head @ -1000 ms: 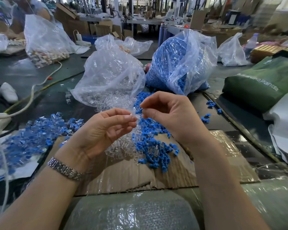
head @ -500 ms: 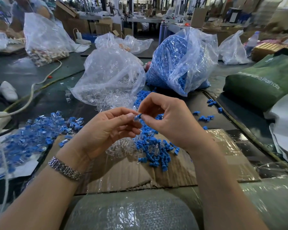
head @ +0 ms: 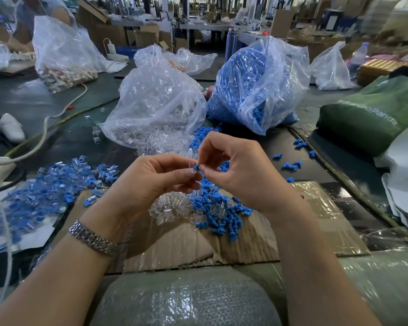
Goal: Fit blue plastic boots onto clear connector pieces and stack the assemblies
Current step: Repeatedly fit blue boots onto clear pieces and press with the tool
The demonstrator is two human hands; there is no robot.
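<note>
Left hand (head: 151, 182) is pinching clear connector (head: 191, 166); right hand (head: 236, 170) is pinching blue boot (head: 197, 166), pressing on. Advisable: keeping axes aligned, pushing squarely.

Big work hall w/ a dark green tabletop (head: 45, 102) in front. More long tables (head: 205, 25) at the back, w/ brown boxes (head: 149, 35) piled near them. Bright light far back. Back part is blurry.
</note>
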